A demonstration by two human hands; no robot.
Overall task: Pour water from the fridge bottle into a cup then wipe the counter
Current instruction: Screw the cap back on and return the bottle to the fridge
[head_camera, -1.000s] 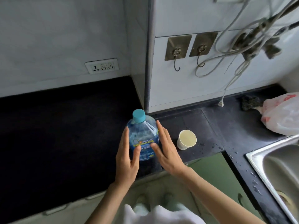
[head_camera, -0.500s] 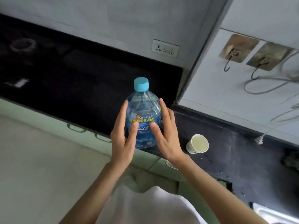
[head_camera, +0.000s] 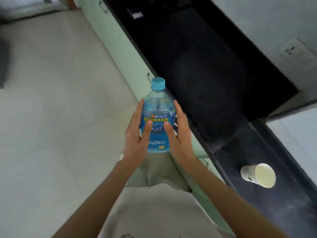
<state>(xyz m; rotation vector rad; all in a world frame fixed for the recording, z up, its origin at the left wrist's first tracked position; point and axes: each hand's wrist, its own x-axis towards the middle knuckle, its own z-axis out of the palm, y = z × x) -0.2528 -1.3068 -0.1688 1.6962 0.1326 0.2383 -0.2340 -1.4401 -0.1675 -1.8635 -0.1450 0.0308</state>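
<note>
Two hands hold one bottle (head_camera: 157, 121) between them. The left hand (head_camera: 135, 134) lies along the bottle's left side, fingers nearly straight and pointing up toward the cap, thumb laid across the front of the label. The right hand (head_camera: 180, 134) mirrors it on the right side, fingers long and only slightly bent, thumb on the label near the left thumb. Neither hand wraps round the bottle; it is carried pressed between the two palms and the thumbs.

The bottle is clear plastic with a blue label and one blue cap (head_camera: 158, 82), which is screwed on. It stands upright in the hands, off the surface (head_camera: 214, 66), out over the pale floor (head_camera: 51, 100) and the edge of the green cabinet fronts (head_camera: 120, 48). How full it is cannot be read well through the label and the blur.

One white paper cup (head_camera: 257, 175) stands on the dark surface to the right, well apart from the bottle and hands, its open mouth facing the camera; whether it holds water is not clear from here.

Farther out, one white wall socket (head_camera: 295, 50) shows at the right on the grey wall above the surface. One small pale object (head_camera: 136, 14) lies at the far end of the surface, too blurred to name. Two cabinet handles show on the green fronts. The person's light shirt (head_camera: 154, 212) fills the bottom of the view.
</note>
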